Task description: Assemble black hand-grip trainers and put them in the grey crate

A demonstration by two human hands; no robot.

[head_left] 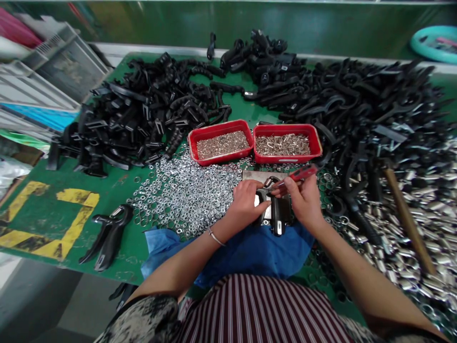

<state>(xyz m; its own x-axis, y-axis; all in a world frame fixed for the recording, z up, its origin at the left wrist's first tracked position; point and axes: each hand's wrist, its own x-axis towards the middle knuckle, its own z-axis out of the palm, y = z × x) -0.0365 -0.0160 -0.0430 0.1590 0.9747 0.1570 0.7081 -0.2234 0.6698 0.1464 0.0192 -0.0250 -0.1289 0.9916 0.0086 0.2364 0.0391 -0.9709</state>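
My left hand point(248, 202) is closed on a black plastic pistol-grip handle point(276, 216), low in front of me. The handle rests over a metal plate point(252, 175), and its top end shows a bright metal fitting. In my right hand point(307, 197) is a red-handled tool point(303, 173), its narrow end pointing left at the handle's top. Its exact kind and tip are hidden by my fingers. Just beyond my hands are a red tray of small metal pins point(287, 159) and a red tray of tiny metal parts point(221, 157).
Silver nuts and rings point(193, 190) spread left of my hands. Black plastic parts point(143, 109) are heaped at far left, with more black parts point(357, 90) at far right. A wooden-handled hammer point(407, 214) lies over metal sleeves point(439, 228). A black handle assembly point(110, 236) lies near the left edge.
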